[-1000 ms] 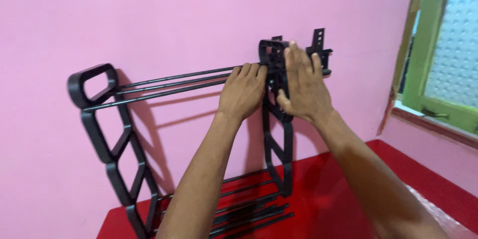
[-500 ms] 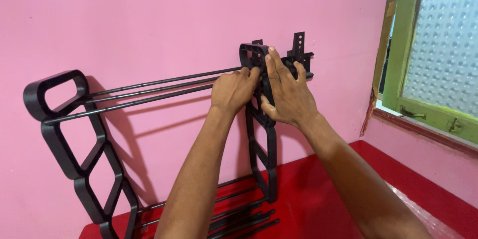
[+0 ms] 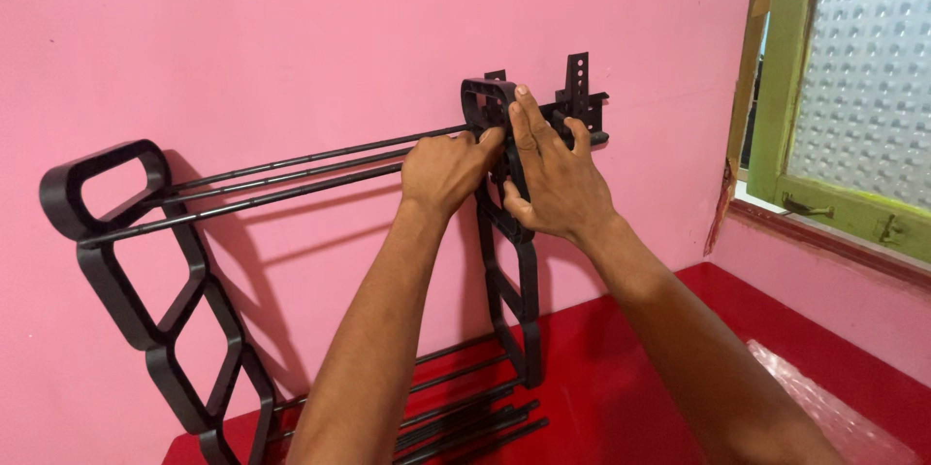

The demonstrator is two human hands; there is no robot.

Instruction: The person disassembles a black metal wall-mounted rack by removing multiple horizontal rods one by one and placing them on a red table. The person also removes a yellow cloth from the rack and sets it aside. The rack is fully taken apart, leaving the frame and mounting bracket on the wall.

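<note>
Head view, red table (image 3: 679, 368), pink wall (image 3: 291, 19), left hand (image 3: 441, 172) grip closed on rods (image 3: 291, 169), right hand (image 3: 553, 184) flat against black side frame (image 3: 514, 271)

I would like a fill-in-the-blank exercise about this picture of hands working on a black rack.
1. The wall behind the rack is ____.
2. The surface under the rack is ____.
3. The left hand grips the ends of the top ____.
4. The right hand presses on the rack's right side ____.

Missing words: pink; red; rods; panel
</note>
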